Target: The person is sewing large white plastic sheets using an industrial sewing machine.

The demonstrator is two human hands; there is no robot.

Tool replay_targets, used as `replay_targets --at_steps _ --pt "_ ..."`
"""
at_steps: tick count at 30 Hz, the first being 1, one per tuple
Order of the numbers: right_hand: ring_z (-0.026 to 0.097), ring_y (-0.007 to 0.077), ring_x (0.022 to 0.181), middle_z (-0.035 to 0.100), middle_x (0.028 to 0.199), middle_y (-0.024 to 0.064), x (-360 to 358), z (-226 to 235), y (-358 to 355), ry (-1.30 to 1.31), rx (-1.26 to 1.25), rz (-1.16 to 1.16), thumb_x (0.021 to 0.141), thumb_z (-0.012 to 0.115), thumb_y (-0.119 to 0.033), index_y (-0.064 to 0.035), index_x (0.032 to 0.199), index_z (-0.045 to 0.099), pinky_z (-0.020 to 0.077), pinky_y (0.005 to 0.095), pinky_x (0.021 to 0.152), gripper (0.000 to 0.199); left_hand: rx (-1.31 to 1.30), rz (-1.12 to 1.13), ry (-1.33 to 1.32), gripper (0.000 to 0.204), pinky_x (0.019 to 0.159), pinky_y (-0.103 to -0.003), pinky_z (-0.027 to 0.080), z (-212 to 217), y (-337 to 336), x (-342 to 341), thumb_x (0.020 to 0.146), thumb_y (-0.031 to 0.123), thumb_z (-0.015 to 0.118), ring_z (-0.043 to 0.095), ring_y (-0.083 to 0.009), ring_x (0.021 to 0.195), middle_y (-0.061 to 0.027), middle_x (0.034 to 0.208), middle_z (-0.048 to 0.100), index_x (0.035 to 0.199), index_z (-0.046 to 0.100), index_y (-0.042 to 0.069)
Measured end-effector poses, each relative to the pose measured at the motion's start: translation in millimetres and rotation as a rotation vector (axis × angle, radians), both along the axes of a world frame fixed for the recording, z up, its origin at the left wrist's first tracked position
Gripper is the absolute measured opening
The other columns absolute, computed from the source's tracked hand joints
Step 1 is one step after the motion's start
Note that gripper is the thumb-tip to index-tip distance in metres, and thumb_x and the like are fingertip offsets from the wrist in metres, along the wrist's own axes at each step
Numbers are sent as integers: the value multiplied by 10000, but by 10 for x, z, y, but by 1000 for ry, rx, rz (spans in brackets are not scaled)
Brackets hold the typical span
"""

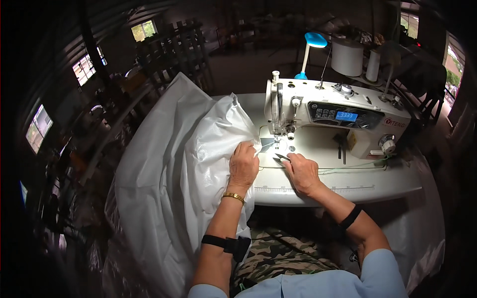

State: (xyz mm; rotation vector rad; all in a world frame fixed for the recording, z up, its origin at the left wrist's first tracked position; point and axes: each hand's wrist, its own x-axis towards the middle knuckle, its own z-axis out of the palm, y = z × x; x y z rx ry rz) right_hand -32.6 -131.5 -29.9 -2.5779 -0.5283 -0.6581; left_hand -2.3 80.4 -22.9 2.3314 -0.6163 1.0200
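Note:
My left hand (243, 166) is closed on the edge of a large white woven plastic sheet (206, 144), just left of the sewing machine's needle area. The sheet is bunched up and hangs over the table's left side. Between the fingers of my right hand (304, 174) is a small dark pair of thread snips (282, 158), tips pointing left, just in front of the presser foot (277, 143). A thin thread runs from the sheet toward the needle. The white sewing machine (298, 89) stands beyond both hands, with its display lit.
Behind the machine are a blue-topped lamp (315, 39), a large white thread cone (347, 57) and a smaller one (372, 66). Dark slim tools (341, 144) lie under the machine arm. Green thread (355, 166) trails across the white table (298, 196).

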Motion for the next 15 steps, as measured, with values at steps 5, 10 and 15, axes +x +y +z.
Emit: replay_targets --at_steps 5,10,15 --pt "654 362 706 632 824 175 59 54 159 42 -76 73 885 685 -286 -26 958 596 524 455 635 285 20 9 -7 190 886 -401 495 15 24 -14 707 10 646 588 -316 1030 -134 1075 601 894 623 -4" --pt "664 357 664 639 783 181 177 43 263 -115 -56 10 895 672 -263 -16 947 596 530 427 587 263 -27 -33 6 173 897 -421 476 50 12 -24 710 -1 642 584 -343 1013 -155 1070 606 878 608 -19" --pt "679 345 636 664 733 173 260 41 377 -38 -92 -29 913 647 -262 -6 917 593 537 429 580 262 -25 -30 17 165 896 -419 475 36 19 -37 708 3 651 582 -337 1015 -145 1070 607 867 611 -11"
